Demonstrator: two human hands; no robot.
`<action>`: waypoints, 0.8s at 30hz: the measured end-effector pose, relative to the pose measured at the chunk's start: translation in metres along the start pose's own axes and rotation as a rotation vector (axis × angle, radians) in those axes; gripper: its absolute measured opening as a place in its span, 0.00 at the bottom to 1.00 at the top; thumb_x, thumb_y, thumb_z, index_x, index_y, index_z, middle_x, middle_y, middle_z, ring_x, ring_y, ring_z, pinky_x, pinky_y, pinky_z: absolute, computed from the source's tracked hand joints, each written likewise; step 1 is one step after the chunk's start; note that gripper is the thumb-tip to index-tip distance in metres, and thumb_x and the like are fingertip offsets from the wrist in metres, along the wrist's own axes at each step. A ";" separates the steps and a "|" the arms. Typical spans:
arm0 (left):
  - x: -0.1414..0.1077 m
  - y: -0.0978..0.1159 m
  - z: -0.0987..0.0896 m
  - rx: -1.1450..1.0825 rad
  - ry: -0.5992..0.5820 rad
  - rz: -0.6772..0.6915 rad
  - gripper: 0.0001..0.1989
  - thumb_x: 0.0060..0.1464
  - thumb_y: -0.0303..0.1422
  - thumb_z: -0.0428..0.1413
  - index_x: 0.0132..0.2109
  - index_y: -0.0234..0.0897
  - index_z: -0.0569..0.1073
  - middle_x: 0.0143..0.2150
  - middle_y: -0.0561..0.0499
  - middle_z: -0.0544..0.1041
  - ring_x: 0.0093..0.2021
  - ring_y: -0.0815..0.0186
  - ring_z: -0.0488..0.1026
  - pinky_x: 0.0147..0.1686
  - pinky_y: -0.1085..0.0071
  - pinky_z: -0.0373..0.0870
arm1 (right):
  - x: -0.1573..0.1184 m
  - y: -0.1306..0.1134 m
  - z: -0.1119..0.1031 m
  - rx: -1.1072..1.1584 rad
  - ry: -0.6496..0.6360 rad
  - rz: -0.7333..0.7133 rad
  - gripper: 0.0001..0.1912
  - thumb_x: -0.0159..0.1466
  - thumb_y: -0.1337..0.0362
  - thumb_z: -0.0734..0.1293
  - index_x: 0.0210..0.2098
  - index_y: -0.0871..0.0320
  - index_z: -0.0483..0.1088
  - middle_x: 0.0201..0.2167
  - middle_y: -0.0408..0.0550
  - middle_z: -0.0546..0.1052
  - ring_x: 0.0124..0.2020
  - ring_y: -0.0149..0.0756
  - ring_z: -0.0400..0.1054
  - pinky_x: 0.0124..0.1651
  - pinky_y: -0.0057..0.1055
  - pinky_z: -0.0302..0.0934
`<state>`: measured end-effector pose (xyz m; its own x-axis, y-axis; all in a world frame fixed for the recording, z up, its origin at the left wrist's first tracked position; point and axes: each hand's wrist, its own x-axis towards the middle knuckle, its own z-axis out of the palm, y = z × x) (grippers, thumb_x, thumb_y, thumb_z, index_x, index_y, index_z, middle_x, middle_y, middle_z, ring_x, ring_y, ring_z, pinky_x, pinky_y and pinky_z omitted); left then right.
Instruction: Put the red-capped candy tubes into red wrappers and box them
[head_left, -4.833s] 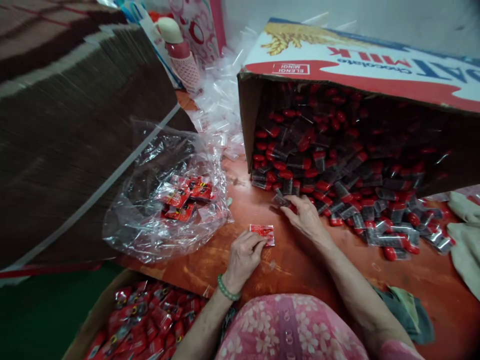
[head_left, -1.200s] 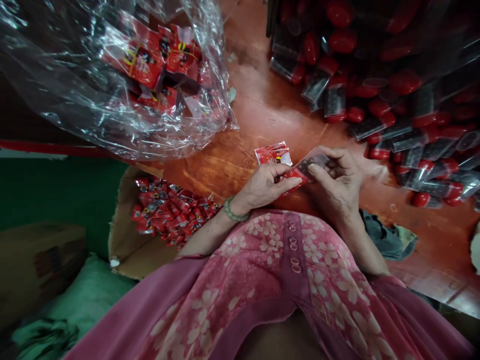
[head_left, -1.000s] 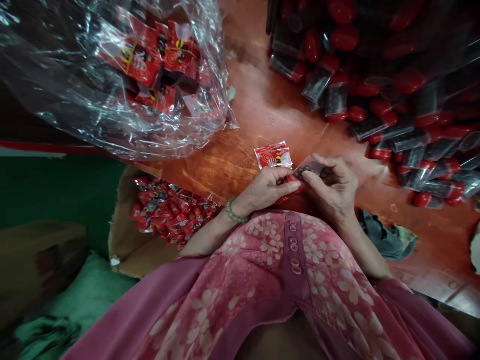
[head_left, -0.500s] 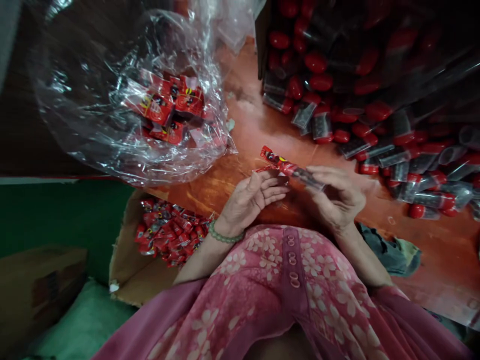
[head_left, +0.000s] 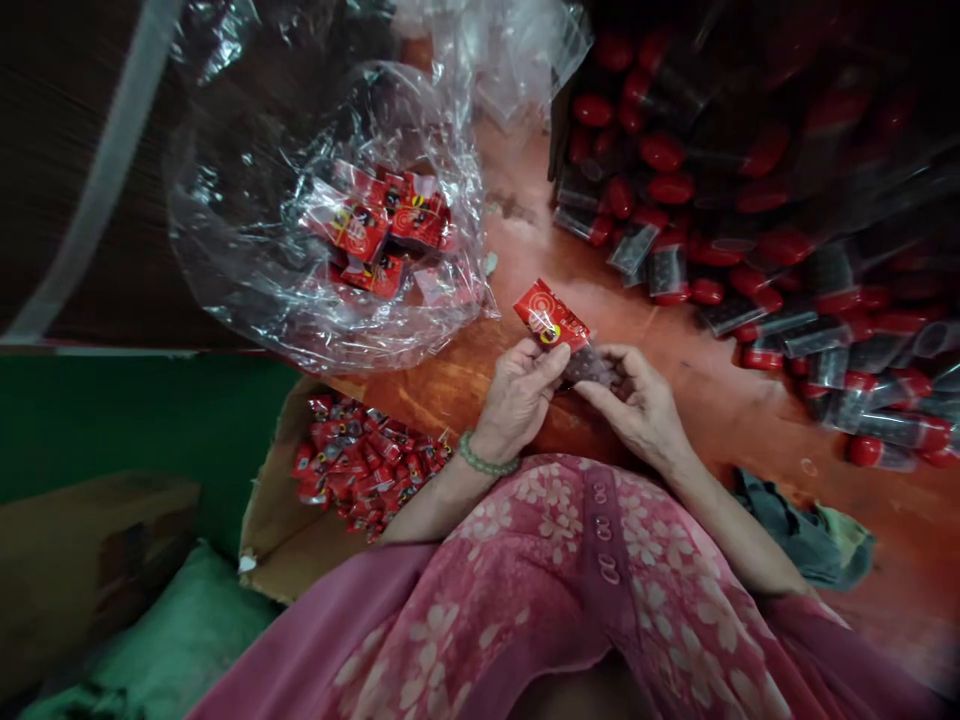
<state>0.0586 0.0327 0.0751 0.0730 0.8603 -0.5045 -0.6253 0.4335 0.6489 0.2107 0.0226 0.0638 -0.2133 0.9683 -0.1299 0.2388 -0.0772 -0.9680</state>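
Note:
Between my hands, above the table's near edge, is a small packet with a printed red top and a clear lower part with dark contents [head_left: 553, 318]. My left hand [head_left: 519, 398], with a green bead bracelet at the wrist, pinches the packet at its lower left, thumb on top. My right hand [head_left: 637, 400] grips the clear end between thumb and fingers. A clear plastic bag [head_left: 247, 300] with several red printed pieces [head_left: 416, 215] lies at the upper left.
Many clear tubes with red caps [head_left: 670, 265] are heaped at the right. A cardboard box [head_left: 281, 545] of small red packets [head_left: 367, 460] stands below the table [head_left: 750, 415] at left. A dark cloth [head_left: 795, 530] lies at the right.
The packet has turned so its printed red face shows. My left hand, open before, has closed on it, and my right hand has shifted its hold. The view has shifted slightly.

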 end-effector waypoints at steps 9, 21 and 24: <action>0.010 -0.002 0.001 0.037 -0.063 0.041 0.20 0.45 0.48 0.71 0.36 0.35 0.84 0.38 0.44 0.86 0.43 0.56 0.84 0.49 0.62 0.79 | 0.007 -0.003 0.007 -0.073 0.088 -0.138 0.11 0.64 0.60 0.70 0.45 0.56 0.76 0.39 0.48 0.82 0.36 0.35 0.74 0.44 0.33 0.70; 0.006 -0.002 -0.001 0.204 -0.192 -0.016 0.24 0.48 0.50 0.68 0.43 0.33 0.82 0.42 0.43 0.85 0.22 0.70 0.74 0.26 0.72 0.72 | 0.013 0.000 0.002 0.571 -0.149 0.231 0.12 0.63 0.53 0.73 0.36 0.55 0.77 0.23 0.38 0.74 0.20 0.26 0.65 0.26 0.24 0.62; 0.007 -0.007 -0.004 0.164 -0.069 0.098 0.24 0.45 0.49 0.71 0.42 0.34 0.81 0.39 0.46 0.85 0.30 0.67 0.79 0.34 0.72 0.75 | 0.015 -0.005 0.004 0.334 -0.023 0.120 0.11 0.63 0.55 0.72 0.40 0.55 0.77 0.29 0.41 0.78 0.26 0.29 0.69 0.32 0.27 0.67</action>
<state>0.0605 0.0346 0.0641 0.0750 0.9145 -0.3977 -0.4976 0.3799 0.7798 0.2022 0.0364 0.0661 -0.2249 0.9422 -0.2483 -0.0591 -0.2676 -0.9617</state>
